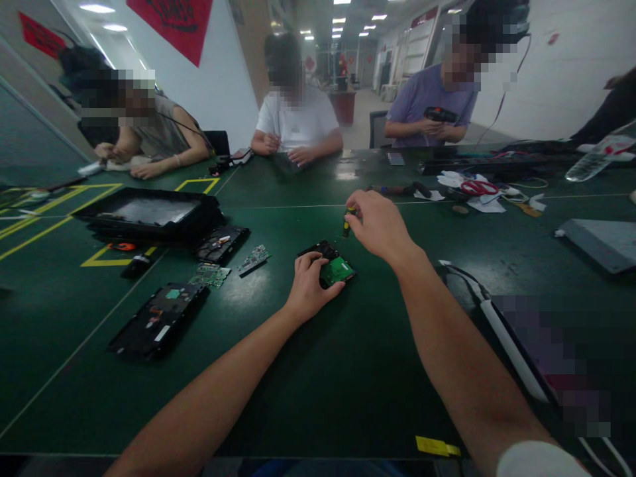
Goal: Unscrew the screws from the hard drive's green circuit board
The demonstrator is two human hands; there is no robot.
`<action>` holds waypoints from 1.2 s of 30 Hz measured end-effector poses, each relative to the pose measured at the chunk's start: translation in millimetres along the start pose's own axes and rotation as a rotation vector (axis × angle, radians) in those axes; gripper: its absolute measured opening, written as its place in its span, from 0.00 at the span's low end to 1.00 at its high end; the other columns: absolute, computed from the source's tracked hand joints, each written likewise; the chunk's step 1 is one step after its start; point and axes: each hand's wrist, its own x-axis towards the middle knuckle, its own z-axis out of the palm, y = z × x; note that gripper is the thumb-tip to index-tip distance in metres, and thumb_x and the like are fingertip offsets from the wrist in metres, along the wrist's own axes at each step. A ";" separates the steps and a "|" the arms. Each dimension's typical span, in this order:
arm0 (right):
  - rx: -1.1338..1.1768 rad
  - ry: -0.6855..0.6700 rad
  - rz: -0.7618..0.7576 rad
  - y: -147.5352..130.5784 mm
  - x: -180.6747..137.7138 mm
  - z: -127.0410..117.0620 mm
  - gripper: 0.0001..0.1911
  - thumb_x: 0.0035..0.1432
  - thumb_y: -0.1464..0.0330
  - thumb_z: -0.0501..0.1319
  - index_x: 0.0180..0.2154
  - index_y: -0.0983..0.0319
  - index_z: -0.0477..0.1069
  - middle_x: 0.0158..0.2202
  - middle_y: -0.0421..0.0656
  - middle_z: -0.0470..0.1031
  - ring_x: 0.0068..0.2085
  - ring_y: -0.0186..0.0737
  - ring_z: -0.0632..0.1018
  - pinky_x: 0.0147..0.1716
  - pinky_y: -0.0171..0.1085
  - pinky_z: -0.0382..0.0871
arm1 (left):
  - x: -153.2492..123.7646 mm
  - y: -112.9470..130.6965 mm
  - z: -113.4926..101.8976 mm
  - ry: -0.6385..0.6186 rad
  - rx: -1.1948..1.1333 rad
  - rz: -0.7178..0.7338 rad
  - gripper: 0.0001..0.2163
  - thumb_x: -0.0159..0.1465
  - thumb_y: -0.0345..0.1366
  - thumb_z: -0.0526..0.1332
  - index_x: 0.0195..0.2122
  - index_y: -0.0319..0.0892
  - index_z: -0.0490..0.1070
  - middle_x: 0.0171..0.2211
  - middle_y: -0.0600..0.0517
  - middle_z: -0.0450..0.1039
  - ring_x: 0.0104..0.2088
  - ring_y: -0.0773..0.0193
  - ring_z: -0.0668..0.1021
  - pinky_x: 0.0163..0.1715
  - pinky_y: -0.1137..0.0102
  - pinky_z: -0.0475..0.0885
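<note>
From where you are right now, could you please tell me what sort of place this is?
Probably an electronics workshop: loose circuit boards lie on the green table, the right hand holds a yellow-and-black tool, and other people are opposite.

left hand (312, 285) arches downward, right hand (381, 224) sits higher, its fingers (358, 197) pinched together.

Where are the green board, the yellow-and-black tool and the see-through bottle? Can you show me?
Green board (340, 270): head view, on its bare green face.
Yellow-and-black tool (346, 226): head view, on the striped part below the fingers.
See-through bottle (589, 165): head view, on its clear side.
</note>
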 end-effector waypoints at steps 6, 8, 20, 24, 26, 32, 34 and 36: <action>-0.004 0.008 -0.009 -2.1 -0.4 -1.1 0.08 0.64 0.72 0.62 0.46 0.61 0.71 0.44 0.49 0.77 0.42 0.46 0.77 0.46 0.44 0.69 | 0.3 0.6 -0.5 -0.003 0.011 0.012 0.25 0.59 0.45 0.73 0.55 0.43 0.74 0.57 0.41 0.68 0.61 0.43 0.67 0.62 0.47 0.69; 0.001 0.009 -0.008 -1.9 -0.2 -1.0 0.08 0.64 0.72 0.62 0.46 0.61 0.72 0.44 0.49 0.78 0.43 0.46 0.78 0.46 0.44 0.69 | 0.4 0.5 -0.8 -0.005 0.016 0.010 0.25 0.59 0.45 0.72 0.56 0.44 0.74 0.57 0.41 0.68 0.61 0.42 0.68 0.62 0.47 0.69; 0.012 0.009 -0.016 2.2 0.7 2.8 0.09 0.64 0.72 0.61 0.47 0.61 0.72 0.44 0.50 0.79 0.44 0.48 0.79 0.47 0.46 0.69 | 0.8 -3.0 -0.5 -0.021 0.014 0.013 0.25 0.59 0.46 0.72 0.56 0.44 0.73 0.57 0.41 0.69 0.61 0.43 0.68 0.62 0.46 0.69; 0.035 0.021 0.001 1.4 1.0 3.5 0.08 0.64 0.71 0.62 0.45 0.61 0.71 0.44 0.49 0.79 0.44 0.48 0.78 0.47 0.46 0.69 | 1.2 -2.2 -0.8 -0.018 0.005 0.019 0.24 0.60 0.46 0.72 0.55 0.45 0.73 0.56 0.42 0.69 0.60 0.43 0.69 0.61 0.45 0.69; 0.049 0.025 0.018 0.9 1.4 3.4 0.07 0.63 0.71 0.63 0.44 0.61 0.70 0.44 0.49 0.79 0.44 0.47 0.78 0.47 0.45 0.69 | 1.2 -1.6 -1.1 -0.017 0.004 0.017 0.24 0.59 0.46 0.73 0.55 0.45 0.73 0.57 0.42 0.69 0.60 0.43 0.68 0.62 0.46 0.69; 0.056 0.027 0.004 -1.4 0.8 3.1 0.07 0.64 0.68 0.65 0.44 0.59 0.70 0.44 0.47 0.79 0.41 0.45 0.78 0.45 0.44 0.69 | 1.1 -1.2 -0.9 -0.023 0.007 0.022 0.25 0.60 0.46 0.72 0.55 0.43 0.73 0.56 0.41 0.70 0.60 0.44 0.68 0.62 0.48 0.69; 0.058 0.026 -0.002 -1.6 0.3 3.5 0.06 0.65 0.68 0.63 0.44 0.59 0.70 0.44 0.47 0.79 0.41 0.45 0.78 0.46 0.44 0.68 | 1.2 -1.8 -0.4 -0.025 0.001 0.022 0.25 0.60 0.46 0.72 0.55 0.44 0.72 0.56 0.42 0.69 0.60 0.44 0.68 0.62 0.47 0.69; 0.049 0.028 -0.009 -1.0 0.3 4.2 0.06 0.66 0.69 0.62 0.45 0.60 0.70 0.44 0.48 0.79 0.42 0.45 0.78 0.46 0.44 0.68 | 1.3 -2.6 0.1 -0.024 -0.004 0.025 0.25 0.60 0.46 0.72 0.56 0.44 0.72 0.56 0.42 0.69 0.60 0.44 0.69 0.62 0.47 0.69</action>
